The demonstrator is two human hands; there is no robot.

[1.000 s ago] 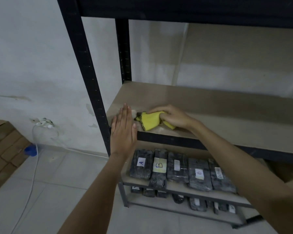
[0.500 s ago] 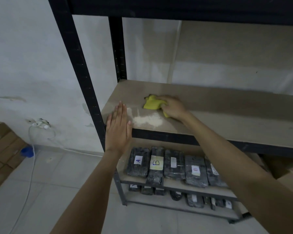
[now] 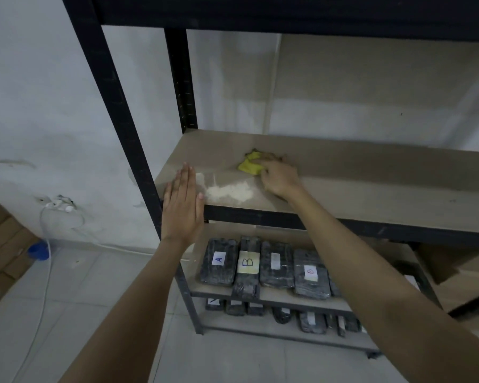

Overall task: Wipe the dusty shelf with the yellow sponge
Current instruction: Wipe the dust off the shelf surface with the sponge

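The yellow sponge [image 3: 250, 166] lies crumpled on the tan shelf board [image 3: 371, 172], about midway between front and back near the left end. My right hand [image 3: 278, 175] covers its right side and grips it, pressing it onto the board. A pale patch of dust [image 3: 230, 192] sits near the front edge, between the two hands. My left hand [image 3: 182, 205] is flat with straight fingers together, held at the shelf's front left corner and partly over the black front rail [image 3: 288, 221].
Black metal uprights [image 3: 114, 106] frame the shelf unit against a white wall. The lower shelves hold several dark wrapped packs with labels [image 3: 246, 261]. Cardboard boxes [image 3: 0, 244] stand on the tiled floor at left, beside a white cable [image 3: 43, 225] and a blue cup [image 3: 39, 249].
My right hand has carried the sponge from the front edge toward the back of the board, uncovering the dust patch. My left hand has stayed at the front corner.
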